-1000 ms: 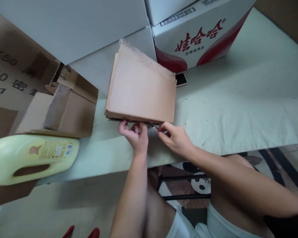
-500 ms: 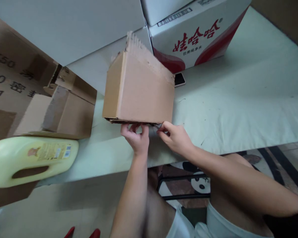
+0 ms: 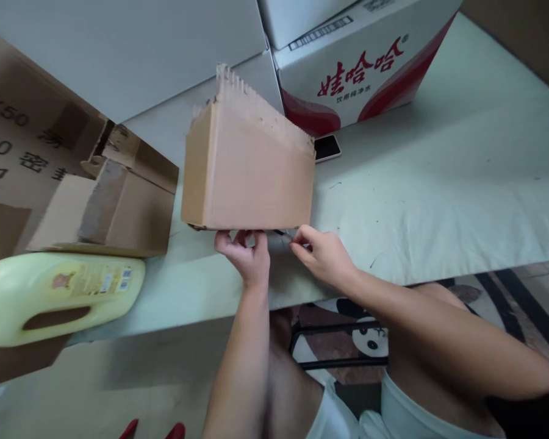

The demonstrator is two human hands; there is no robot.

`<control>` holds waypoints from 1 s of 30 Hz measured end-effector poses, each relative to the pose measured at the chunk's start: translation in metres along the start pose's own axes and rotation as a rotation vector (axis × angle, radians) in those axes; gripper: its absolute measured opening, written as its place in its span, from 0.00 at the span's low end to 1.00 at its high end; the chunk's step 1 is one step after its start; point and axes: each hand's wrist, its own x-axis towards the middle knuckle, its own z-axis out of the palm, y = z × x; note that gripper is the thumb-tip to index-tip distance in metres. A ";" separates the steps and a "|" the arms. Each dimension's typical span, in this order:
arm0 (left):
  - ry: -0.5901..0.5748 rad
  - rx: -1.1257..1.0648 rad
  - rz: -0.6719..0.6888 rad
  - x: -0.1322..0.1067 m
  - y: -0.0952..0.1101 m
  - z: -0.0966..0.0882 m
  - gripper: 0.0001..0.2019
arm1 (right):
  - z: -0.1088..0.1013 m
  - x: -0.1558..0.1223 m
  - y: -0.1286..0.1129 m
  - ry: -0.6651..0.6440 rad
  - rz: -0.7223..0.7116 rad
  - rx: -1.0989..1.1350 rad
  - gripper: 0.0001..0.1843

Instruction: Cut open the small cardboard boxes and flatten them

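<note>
A brown cardboard box (image 3: 258,171) with a ragged, torn top edge is tilted above the cloth. My left hand (image 3: 247,255) grips its lower edge from beneath, fingers curled. What those fingertips touch under the box is hidden. Just to the right, my right hand (image 3: 322,253) pinches a thin thing with a dark tip (image 3: 282,234), which points towards the underside of the box. Its kind is too small to make out.
Pale green cloth (image 3: 439,183) covers the table. A white-and-red carton (image 3: 361,79) stands behind, with a phone (image 3: 328,148) before it. At left lie a yellow bottle (image 3: 64,296) and an open cardboard box (image 3: 137,210). Dark scraps dot the cloth.
The box and my left hand have shifted a little to the left, and the box has tipped slightly, showing less underside. More of the phone shows. My right hand has barely moved.
</note>
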 end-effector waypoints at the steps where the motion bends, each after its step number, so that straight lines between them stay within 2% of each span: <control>1: 0.004 0.005 -0.013 0.001 0.000 0.000 0.28 | 0.000 0.000 0.000 -0.001 0.000 -0.003 0.05; 5: 0.031 0.030 -0.109 0.005 0.001 -0.003 0.28 | 0.001 0.000 -0.001 -0.010 -0.018 0.002 0.07; 11: 0.065 -0.027 -0.163 0.008 0.002 -0.007 0.29 | 0.000 0.003 0.002 -0.015 0.013 -0.011 0.06; 18: 0.111 -0.143 -0.465 0.016 0.003 -0.011 0.27 | -0.004 0.004 0.007 -0.010 -0.091 -0.013 0.07; 25: 0.149 -0.275 -0.789 0.025 -0.010 -0.017 0.29 | -0.002 0.004 0.007 -0.014 -0.148 0.034 0.07; 27: 0.141 -0.290 -0.832 0.025 -0.011 -0.018 0.29 | -0.001 0.004 0.007 -0.019 -0.142 0.039 0.08; 30: 0.133 -0.303 -0.815 0.025 -0.010 -0.017 0.31 | -0.001 0.005 0.008 -0.029 -0.140 0.036 0.07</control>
